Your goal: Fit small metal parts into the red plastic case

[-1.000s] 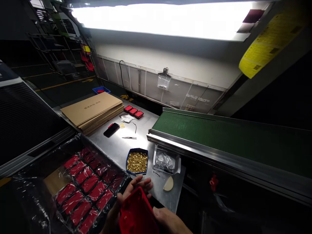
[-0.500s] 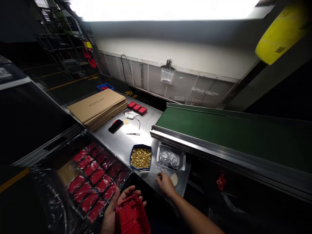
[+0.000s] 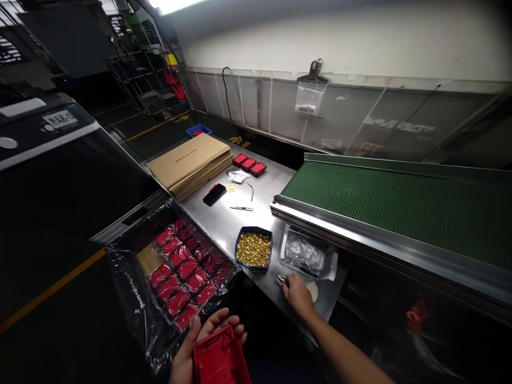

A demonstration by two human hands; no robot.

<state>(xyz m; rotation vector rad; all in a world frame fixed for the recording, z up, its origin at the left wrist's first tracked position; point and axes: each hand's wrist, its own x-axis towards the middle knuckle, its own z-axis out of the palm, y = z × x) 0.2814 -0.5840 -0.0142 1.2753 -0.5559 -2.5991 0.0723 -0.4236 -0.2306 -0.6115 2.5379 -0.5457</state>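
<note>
My left hand cups a red plastic housing from below at the bottom edge of the head view, fingers curled round its far end. My right hand rests on the steel bench, fingers closed on a small metal tool next to a pale round piece. Just beyond it stand a blue tray of small brass parts and a clear plastic bag in a shallow tray.
A plastic-lined box of several red housings sits left of my hands. Farther back lie flat cardboard sheets, a black phone, tweezers and three red parts. A green conveyor belt runs along the right.
My right hand left the red housing, reached to the bench and closed on the small metal tool. The camera view tilted down and shifted left.
</note>
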